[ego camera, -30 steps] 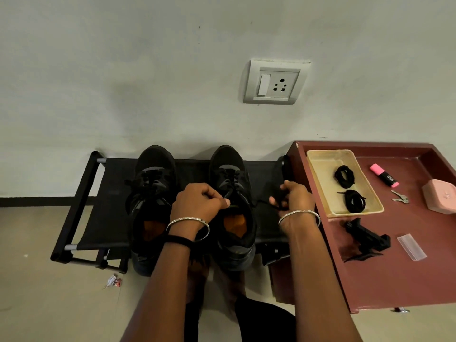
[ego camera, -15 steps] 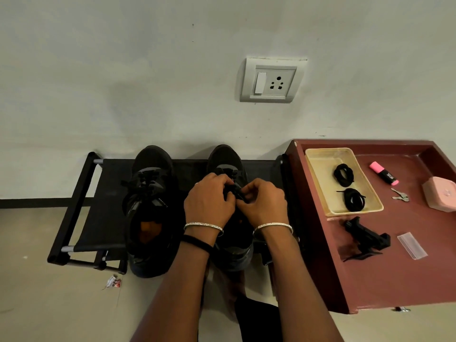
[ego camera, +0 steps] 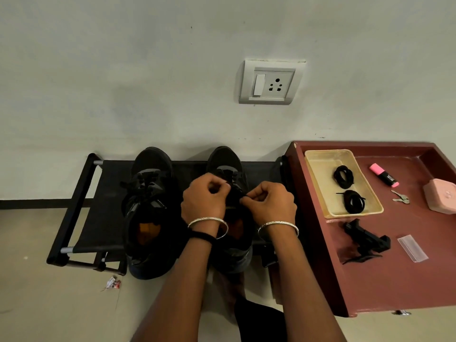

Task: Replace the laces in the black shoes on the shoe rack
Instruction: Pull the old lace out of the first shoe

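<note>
Both hands, left [ego camera: 204, 198] and right [ego camera: 270, 202], are pinched on the lace [ego camera: 233, 193] over the shoe [ego camera: 232, 169] right under them; it's thin, floppy stuff, so I'd grip near the tip.

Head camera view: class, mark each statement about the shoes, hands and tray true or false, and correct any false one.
1. Both hands, left hand and right hand, work at the right shoe. True.
2. The yellow tray holds three lace bundles. False: two lace bundles.
3. The left shoe lies on the floor. False: it stands on the shoe rack.
4. A pink highlighter lies right of the tray. True.
</note>
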